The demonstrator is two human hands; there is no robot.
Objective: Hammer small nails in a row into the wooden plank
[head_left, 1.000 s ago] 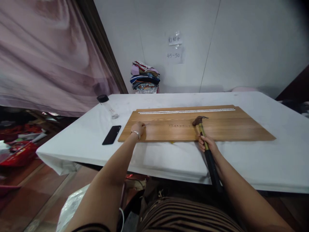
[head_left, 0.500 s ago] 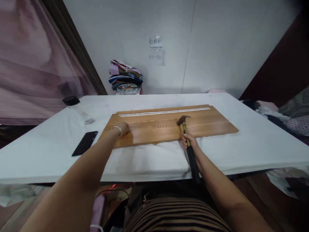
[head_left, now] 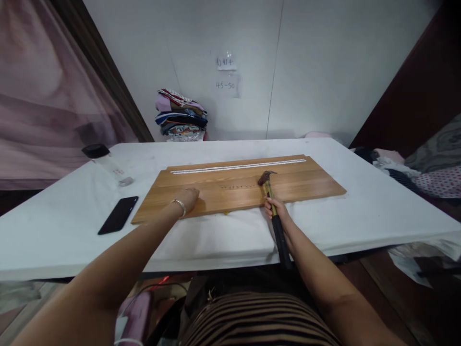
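Note:
A wooden board (head_left: 309, 180) lies on the white-covered table, with a row of several small nails (head_left: 237, 187) along its middle. My left hand (head_left: 190, 198), with a bracelet at the wrist, is over the left part of the board. Its fingers are closed together, and what they hold, if anything, is too small to make out. My right hand (head_left: 276, 209) is wrapped round the handle of a hammer (head_left: 279, 235) at the board's front edge. The hammer's head is above the board, right of the nails. Two white strips (head_left: 237, 166) run along the board's back.
A black phone (head_left: 118, 215) lies left of the board on the table (head_left: 223, 245). Behind it a clear bottle with a black lid (head_left: 95, 151) lies on its side. Folded cloths (head_left: 182, 115) are stacked by the wall. More fabric (head_left: 435, 182) is at the right.
The view has shifted slightly, so the board and table appear farther left. My left hand has moved a little to the right over the board. The hammer stays in my right hand.

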